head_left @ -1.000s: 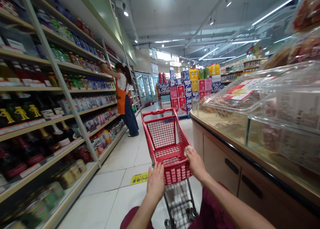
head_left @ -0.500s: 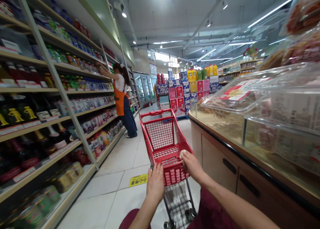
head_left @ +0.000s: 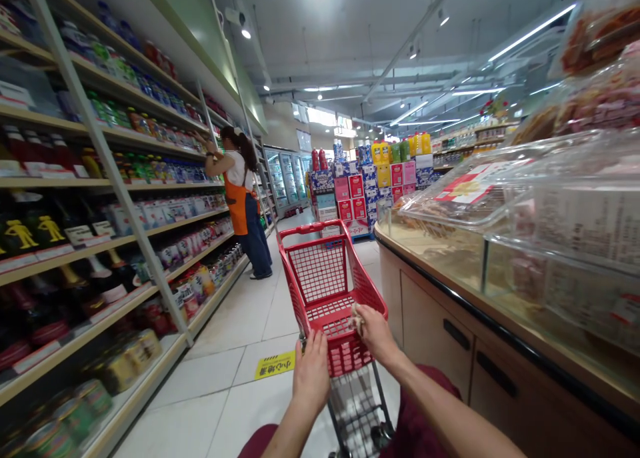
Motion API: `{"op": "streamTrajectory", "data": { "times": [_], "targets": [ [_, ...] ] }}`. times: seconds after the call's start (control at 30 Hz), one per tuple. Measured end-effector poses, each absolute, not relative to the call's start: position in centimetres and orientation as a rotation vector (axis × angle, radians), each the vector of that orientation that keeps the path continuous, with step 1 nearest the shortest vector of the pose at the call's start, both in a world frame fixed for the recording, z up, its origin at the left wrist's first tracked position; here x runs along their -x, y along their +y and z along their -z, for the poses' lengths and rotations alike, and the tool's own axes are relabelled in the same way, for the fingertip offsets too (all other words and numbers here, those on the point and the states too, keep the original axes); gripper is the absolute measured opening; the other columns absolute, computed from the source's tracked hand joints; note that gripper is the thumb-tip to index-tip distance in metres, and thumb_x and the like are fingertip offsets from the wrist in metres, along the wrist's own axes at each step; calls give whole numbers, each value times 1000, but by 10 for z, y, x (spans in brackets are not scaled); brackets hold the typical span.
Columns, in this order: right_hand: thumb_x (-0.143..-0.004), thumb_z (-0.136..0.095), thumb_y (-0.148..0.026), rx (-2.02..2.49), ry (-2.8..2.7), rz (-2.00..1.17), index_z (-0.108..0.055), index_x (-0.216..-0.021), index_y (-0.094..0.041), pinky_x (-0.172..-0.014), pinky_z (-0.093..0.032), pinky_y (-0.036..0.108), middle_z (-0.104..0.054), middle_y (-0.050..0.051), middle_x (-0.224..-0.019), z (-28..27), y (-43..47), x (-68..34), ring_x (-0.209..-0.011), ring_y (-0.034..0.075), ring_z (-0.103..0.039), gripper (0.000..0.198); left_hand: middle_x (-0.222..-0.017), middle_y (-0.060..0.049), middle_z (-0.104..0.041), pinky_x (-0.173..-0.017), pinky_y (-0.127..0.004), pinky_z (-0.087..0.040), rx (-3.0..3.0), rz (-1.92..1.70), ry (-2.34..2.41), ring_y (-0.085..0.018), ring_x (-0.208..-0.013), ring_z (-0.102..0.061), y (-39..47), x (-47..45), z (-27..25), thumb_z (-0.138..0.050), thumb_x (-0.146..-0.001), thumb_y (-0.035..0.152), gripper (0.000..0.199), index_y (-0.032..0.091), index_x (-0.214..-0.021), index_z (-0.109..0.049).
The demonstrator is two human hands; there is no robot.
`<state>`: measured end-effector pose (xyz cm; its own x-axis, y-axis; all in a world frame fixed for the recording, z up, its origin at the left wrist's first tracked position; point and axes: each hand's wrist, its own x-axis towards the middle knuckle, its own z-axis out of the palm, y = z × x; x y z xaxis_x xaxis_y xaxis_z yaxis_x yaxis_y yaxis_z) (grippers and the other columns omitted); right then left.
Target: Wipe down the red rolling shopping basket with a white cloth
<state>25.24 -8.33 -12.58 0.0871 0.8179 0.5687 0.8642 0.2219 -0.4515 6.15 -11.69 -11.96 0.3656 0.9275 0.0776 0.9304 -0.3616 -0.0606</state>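
Observation:
A red plastic shopping cart (head_left: pixel 318 230) stands in front of me, its mesh basket empty in the visible part. My left hand (head_left: pixel 311 371) lies on the near left part of the basket's rim, fingers stretched out and close together. Between the closed fingers of my right hand (head_left: pixel 376 335) is a crumpled off-white cloth (head_left: pixel 357 319), partly hidden by the hand. That hand is over the near right part of the basket, by the rim; whether the cloth touches the plastic I cannot tell.
Drink shelves (head_left: pixel 165 235) line the left side, where a person (head_left: pixel 243 191) in an orange apron reaches up. On the right stands a counter (head_left: pixel 435 311) with clear food packs. Stacked boxes (head_left: pixel 356 198) rise behind the cart. A yellow floor sign (head_left: pixel 275 366) marks the tiles.
My right hand has shifted slightly left and inward with the cloth, which now looks more crumpled. My left hand stays on the rim. The person at the shelf has drawn their arms in somewhat.

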Motion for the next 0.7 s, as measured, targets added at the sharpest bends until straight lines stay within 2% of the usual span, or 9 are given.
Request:
{"op": "streamTrajectory", "data": {
  "times": [0.07, 0.23, 0.3, 0.4, 0.57, 0.7],
  "targets": [
    [-80, -36, -13, 1508, -1690, 79, -55, -108, -18, -89, -37, 30, -57, 7, -113, 117, -80, -240, -104, 16, -50, 34, -140, -5, -24, -105, -47, -11, 2527, 47, -1698, -18, -130, -15, -117, -61, 120, -29, -65, 5, 68, 13, -132, -24],
    [-75, -41, -11, 1600, -1889, 73, -61, -95, -21, -91, -32, 38, -60, 7, -106, 120, -91, -243, -102, 20, -51, 30, -141, -5, -22, -105, -47, -10, 2505, 47, -1714, -18, -130, -13, -119, -61, 121, -29, -65, 4, 68, 13, -132, -23],
    [-71, -50, -16, 1609, -1934, 106, -59, -98, -20, -93, -29, 42, -58, 8, -109, 128, -98, -242, -106, 23, -48, 29, -141, -6, -22, -105, -47, -11, 2491, 28, -1732, -19, -131, -12, -119, -62, 121, -28, -65, 4, 68, 12, -132, -23],
    [-65, -61, -25, 1588, -1993, 171, -58, -102, -19, -95, -27, 45, -57, 9, -109, 134, -101, -232, -106, 26, -46, 38, -140, -7, -24, -105, -47, -11, 2475, 23, -1741, -19, -130, -13, -118, -61, 120, -28, -66, 5, 66, 12, -132, -24],
    [-79, -46, -15, 1368, -2143, 189, -59, -104, -25, -88, -39, 33, -62, 3, -106, 129, -96, -261, -97, 18, -54, 30, -140, -6, -24, -105, -48, -10, 2460, 30, -1737, -18, -130, -15, -117, -52, 119, -26, -67, 4, 65, 13, -132, -24],
    [-82, -41, -13, 1487, -1973, 280, -58, -108, -24, -92, -38, 39, -57, 5, -115, 140, -96, -280, -108, 20, -50, 33, -140, -7, -24, -105, -48, -10, 2472, 80, -1732, -19, -130, -15, -116, -56, 121, -27, -67, 5, 65, 12, -132, -24]
  ]
}}
